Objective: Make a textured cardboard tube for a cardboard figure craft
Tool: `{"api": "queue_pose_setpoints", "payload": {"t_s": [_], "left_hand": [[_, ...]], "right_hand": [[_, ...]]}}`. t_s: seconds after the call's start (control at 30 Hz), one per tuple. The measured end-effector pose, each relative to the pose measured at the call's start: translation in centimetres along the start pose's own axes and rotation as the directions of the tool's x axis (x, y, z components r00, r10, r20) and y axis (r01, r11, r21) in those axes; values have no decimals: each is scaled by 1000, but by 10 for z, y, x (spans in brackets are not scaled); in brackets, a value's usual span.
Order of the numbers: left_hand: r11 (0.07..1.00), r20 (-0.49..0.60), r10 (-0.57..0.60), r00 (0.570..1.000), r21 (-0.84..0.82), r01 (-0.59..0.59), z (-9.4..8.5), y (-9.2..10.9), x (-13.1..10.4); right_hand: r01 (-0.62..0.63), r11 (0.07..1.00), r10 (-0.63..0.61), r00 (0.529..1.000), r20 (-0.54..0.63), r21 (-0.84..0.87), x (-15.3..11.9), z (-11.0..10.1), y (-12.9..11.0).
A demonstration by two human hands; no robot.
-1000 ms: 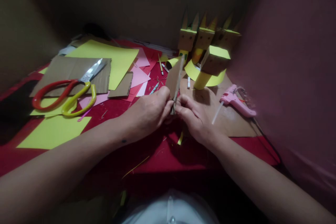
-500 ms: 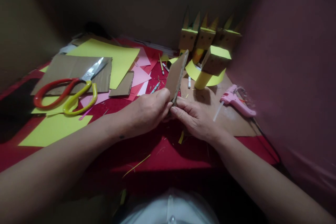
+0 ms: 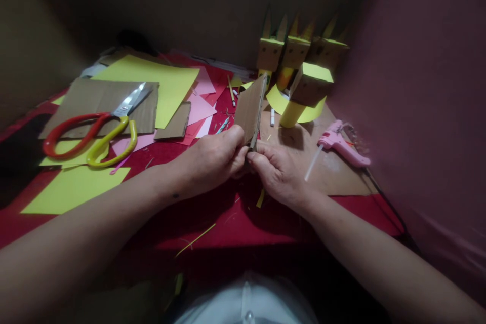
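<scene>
i see a flat, stiff cardboard piece, its edge rough and corrugated, tilted up between my two hands above the red cloth. my left hand and right hand both pinch its lower end. beyond lie loop-handled metal scissors and a smooth pink glue gun. since a second ago, my right thumb has come over the cardboard's bottom corner.
</scene>
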State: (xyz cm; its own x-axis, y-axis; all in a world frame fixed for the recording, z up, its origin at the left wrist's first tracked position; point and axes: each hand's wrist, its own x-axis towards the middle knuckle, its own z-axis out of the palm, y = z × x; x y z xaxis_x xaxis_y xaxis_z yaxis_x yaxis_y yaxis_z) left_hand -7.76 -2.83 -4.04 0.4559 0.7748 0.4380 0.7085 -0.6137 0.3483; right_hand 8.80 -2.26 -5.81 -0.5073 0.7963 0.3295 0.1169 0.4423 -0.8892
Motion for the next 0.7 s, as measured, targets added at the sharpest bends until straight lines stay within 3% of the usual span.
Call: {"api": "queue_pose_setpoints", "payload": {"t_s": [0.13,0.27,0.4,0.53,0.7], "left_hand": [[1000,-6,-5,1000,-11,5,-1,0,1],[999,-67,32,997,0,-32,0,1,0],[997,-74,68,995,24,-66,0,1,-2],[967,-22,176,984,188,-169,-1,4,-6],[852,41,258,965,462,-247,-3,14,-9]], "right_hand": [[-26,1000,26,1000,-15,-16,-1,1,1],[28,974,-54,993,-108,-225,-2,0,2],[88,966,-111,990,-83,-241,-2,-2,2],[137,959,-154,987,-51,-248,-1,-2,1],[180,940,-211,975,-76,-291,-1,1,1]]}}
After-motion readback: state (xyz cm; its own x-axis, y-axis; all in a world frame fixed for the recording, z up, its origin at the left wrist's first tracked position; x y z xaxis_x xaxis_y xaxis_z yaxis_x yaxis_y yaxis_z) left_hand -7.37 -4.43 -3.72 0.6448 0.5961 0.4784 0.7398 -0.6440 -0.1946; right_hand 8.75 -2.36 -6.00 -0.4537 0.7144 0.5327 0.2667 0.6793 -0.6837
